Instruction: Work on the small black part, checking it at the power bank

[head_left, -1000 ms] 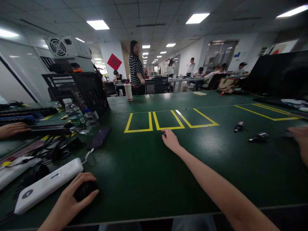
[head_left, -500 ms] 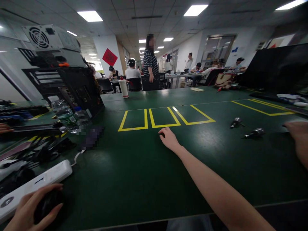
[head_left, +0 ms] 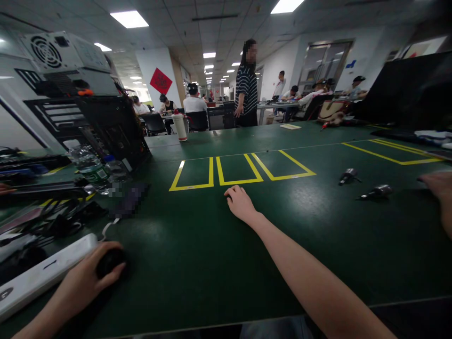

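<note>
My left hand (head_left: 83,275) is wrapped around a black computer mouse (head_left: 111,262), just right of the white power strip (head_left: 52,268). Its thumb and fingers curve along the mouse's two sides. Farther out, my right hand (head_left: 240,203) rests on the green table (head_left: 197,249), its fingers bent and close together; whatever may be under them is hidden. Just beyond it lie yellow tape outlines (head_left: 242,181). Two small dark metal tools with thin tips, a nearer one (head_left: 377,192) and a farther one (head_left: 349,176), lie to its right.
On the left stand a computer case (head_left: 113,127), plastic bottles (head_left: 90,167) and tangled black cables (head_left: 67,216). A white cup (head_left: 179,126) stands at the far edge. Another person's hand (head_left: 439,190) reaches in at the right; a striped-shirted person (head_left: 246,89) stands beyond the table.
My left hand has moved right and away from me with the mouse. My right hand has barely moved. The standing person has shifted right.
</note>
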A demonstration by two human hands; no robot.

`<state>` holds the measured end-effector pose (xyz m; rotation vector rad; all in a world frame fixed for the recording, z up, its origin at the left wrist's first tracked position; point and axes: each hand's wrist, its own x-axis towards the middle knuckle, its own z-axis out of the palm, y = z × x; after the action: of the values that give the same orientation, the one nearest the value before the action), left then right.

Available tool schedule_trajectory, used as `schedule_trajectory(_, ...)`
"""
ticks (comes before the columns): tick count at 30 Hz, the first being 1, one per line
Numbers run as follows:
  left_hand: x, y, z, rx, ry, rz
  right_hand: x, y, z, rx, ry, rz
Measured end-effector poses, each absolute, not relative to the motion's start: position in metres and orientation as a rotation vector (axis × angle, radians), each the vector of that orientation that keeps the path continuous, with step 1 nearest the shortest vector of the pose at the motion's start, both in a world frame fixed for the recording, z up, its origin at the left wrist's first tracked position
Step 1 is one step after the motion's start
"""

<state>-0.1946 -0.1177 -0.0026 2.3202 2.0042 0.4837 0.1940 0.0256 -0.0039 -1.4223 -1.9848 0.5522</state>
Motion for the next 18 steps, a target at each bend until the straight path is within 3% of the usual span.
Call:
schedule_trajectory(9,-0.002,0.007,0.011,2.505,1.557,0.599,0.175,0.016,0.003,-1.254,-1.871,0.890)
schedule_trajectory(18,0.024,0.003,-0.001,2.635,1.519,0.776,0.180,0.020,0.009,-1.108,-1.559,1.432)
